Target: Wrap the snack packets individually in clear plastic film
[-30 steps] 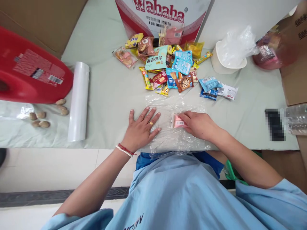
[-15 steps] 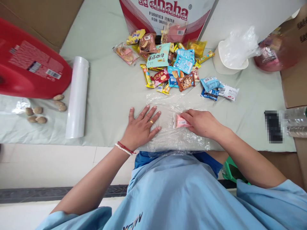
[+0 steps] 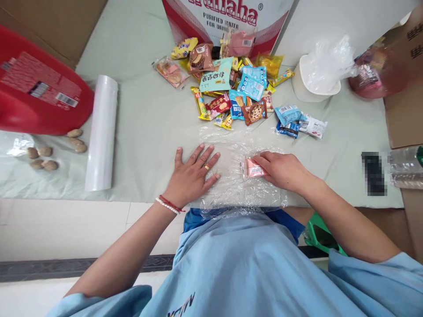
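Note:
A thin clear plastic bag (image 3: 228, 193) lies flat at the table's front edge, its lower end hanging over my lap. My left hand (image 3: 191, 176) rests palm down on the bag's left side, fingers spread. On the right part of the bag, my right hand (image 3: 282, 169) grips a small pink snack packet (image 3: 254, 167) by its right end; the fingertips behind it are partly hidden. Beyond the bag is a heap of wrapped snacks, with a mint-green packet (image 3: 216, 75) and a brown cookie packet (image 3: 255, 113) among them.
A roll of plastic bags (image 3: 102, 132) and several brown nuts (image 3: 45, 152) lie at left by a red container (image 3: 39, 88). A white bowl (image 3: 300, 81) holding crumpled plastic stands back right. Clear bottles (image 3: 406, 169) are at far right. A printed carton (image 3: 228, 22) stands behind the snacks.
The pink packet in my right hand has shifted slightly right over the bag and tilted a little. My left hand stays flat in place. The whole view has drifted slightly.

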Demonstrator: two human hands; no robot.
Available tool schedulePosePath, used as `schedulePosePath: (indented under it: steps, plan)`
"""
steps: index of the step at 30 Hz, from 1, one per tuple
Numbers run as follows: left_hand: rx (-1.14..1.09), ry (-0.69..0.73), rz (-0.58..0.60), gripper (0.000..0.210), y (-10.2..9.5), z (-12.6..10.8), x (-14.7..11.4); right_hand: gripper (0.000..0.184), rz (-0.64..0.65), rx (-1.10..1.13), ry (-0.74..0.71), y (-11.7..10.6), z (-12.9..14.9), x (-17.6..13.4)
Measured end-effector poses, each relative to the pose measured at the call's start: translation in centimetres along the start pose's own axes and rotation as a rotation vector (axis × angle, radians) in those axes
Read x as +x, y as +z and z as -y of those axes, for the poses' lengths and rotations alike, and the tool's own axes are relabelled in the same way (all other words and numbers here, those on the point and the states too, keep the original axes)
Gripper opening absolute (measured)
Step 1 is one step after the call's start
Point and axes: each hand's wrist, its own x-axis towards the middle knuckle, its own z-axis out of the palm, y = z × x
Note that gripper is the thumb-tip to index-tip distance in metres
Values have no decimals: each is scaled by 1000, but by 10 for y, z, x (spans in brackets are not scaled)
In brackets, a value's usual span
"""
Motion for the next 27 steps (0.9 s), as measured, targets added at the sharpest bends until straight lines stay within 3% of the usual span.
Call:
schedulePosePath:
  steps: [5, 9, 14, 18, 23, 27]
  plan:
    - [-5, -1, -9, 66, 0, 0, 0, 52, 2, -13, 27, 0, -15, -12]
    - [-3, 0, -1, 65, 0, 0, 1, 61, -95, 30, 52, -10, -29, -28]
    - [25, 2, 3, 64, -1, -1, 0, 63, -95, 110, -49, -28, -3, -12]
    - [33, 5, -20, 64, -1, -1, 0, 55, -10, 106, -89, -22, 23, 20]
    - [-8, 20, -47, 65, 1, 0, 0, 60, -51, 161, -89, -14, 23, 25]
    - [-24, 21, -63, 65, 1, 0, 0, 41, -52, 154, -82, -17, 21, 20]
